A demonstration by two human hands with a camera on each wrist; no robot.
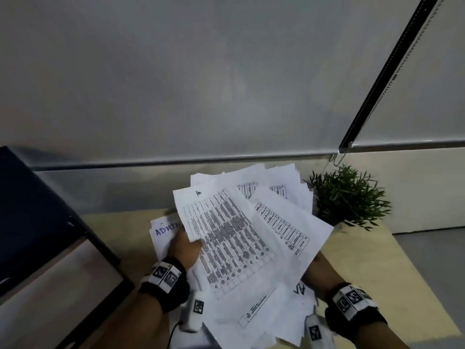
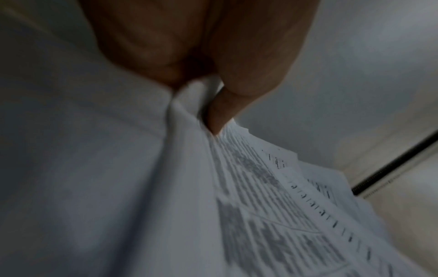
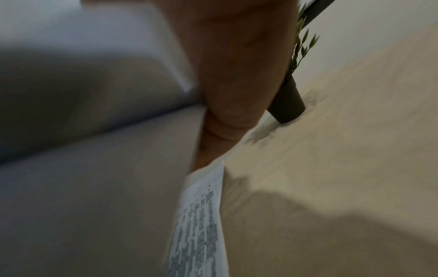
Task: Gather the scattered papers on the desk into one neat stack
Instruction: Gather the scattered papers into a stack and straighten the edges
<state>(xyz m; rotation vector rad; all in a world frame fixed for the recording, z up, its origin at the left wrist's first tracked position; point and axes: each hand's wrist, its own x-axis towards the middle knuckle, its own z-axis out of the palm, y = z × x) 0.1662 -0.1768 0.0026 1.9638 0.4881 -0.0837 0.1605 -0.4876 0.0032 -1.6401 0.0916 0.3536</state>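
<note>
Both hands grip fanned white printed papers: left hand pinching per wrist cam; right hand mostly hidden from head cam.

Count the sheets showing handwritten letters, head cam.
3. One on the desk left of the left hand, one topping the held fan, one by the right wrist. Others may be hidden.
</note>
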